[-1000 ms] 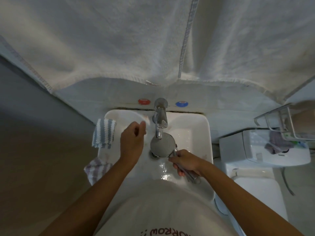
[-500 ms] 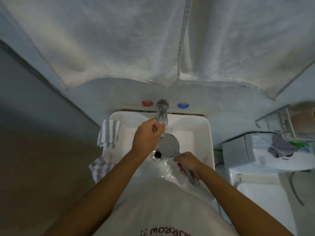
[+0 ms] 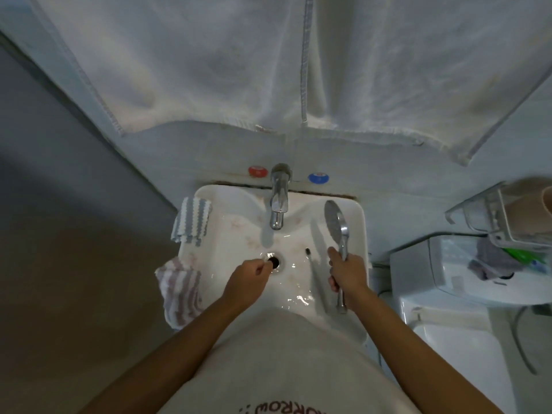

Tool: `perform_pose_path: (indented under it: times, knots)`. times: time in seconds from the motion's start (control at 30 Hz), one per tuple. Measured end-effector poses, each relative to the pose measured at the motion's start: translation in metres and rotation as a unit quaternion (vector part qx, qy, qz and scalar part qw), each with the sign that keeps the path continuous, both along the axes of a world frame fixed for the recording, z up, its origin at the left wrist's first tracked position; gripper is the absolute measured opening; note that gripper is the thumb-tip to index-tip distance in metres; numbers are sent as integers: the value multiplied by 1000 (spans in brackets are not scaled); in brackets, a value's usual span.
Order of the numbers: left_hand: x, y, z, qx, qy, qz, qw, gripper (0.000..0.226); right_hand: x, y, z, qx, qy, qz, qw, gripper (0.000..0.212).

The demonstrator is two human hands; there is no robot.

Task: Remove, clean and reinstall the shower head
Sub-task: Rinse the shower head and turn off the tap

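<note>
The chrome shower head [image 3: 334, 221] stands off its hose over the right side of the white sink [image 3: 239, 222], face turned left, head pointing toward the wall. My right hand [image 3: 348, 273] grips its handle, and the handle's end sticks out below my fist. My left hand [image 3: 248, 279] is down in the basin with fingers curled, its fingertips at the edge of the drain [image 3: 274, 261]; I see nothing held in it. A thin dark-tipped brush-like thing [image 3: 307, 251] lies in the wet basin between my hands.
The tap [image 3: 279, 204] juts over the basin between a red knob [image 3: 257, 171] and a blue knob [image 3: 318, 177]. Two striped cloths [image 3: 192, 221] [image 3: 179, 291] hang on the left rim. A white towel [image 3: 268, 70] hangs above. The toilet tank [image 3: 433, 273] and a wire rack [image 3: 507, 216] are at the right.
My right hand swung the shower head from under the tap to the sink's right side. My left hand left the tap and dropped to the drain.
</note>
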State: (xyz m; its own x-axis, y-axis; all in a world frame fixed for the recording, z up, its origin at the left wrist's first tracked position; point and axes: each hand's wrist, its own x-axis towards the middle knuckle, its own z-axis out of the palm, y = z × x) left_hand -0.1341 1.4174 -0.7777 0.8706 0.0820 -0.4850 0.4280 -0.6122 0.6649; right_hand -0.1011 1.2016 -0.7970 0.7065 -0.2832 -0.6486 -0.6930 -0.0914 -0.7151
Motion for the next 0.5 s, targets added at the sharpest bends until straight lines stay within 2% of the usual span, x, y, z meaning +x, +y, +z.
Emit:
perform_pose_path:
  times: [0.1, 0.2, 0.3, 0.5]
  knots:
    - [-13, -4, -1, -1, 24, 31, 999, 42, -1, -11, -6, 14, 86, 33, 996, 34]
    - [-20, -12, 1, -11, 31, 62, 998, 41, -7, -17, -13, -13, 89, 41, 995, 27]
    - [-27, -21, 5, -30, 32, 96, 994, 38, -12, -23, -16, -2, 118, 48, 992, 16]
    - [-44, -40, 5, -45, 57, 147, 986, 41, -7, -34, -8, 4, 33, 77, 996, 27]
